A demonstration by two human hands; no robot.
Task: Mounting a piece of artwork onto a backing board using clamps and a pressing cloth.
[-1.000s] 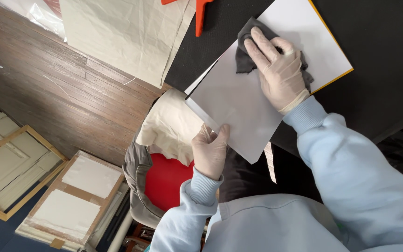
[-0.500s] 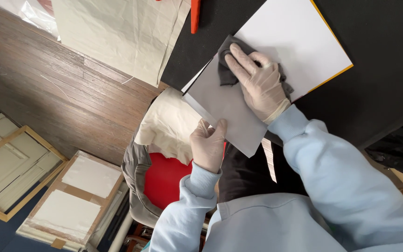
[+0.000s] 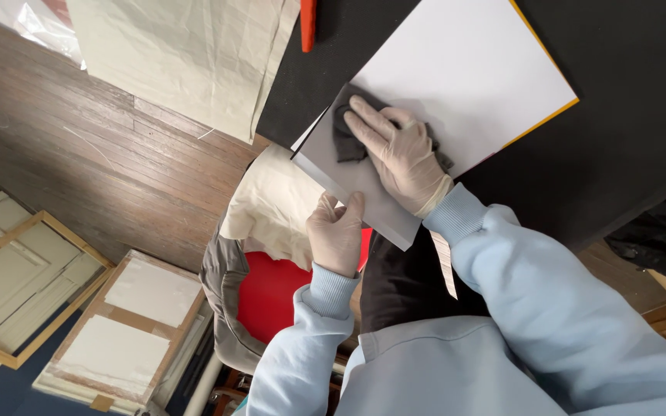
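One grey board lay at the black tabletop's near edge, overlapping one white sheet. The right hand, fingers flat, pressed one dark cloth onto it; the left hand gripped its near edge. Wiping well probably called for even pressure and a steady hold.

Black table carries a white sheet; grey board overhangs its edge.
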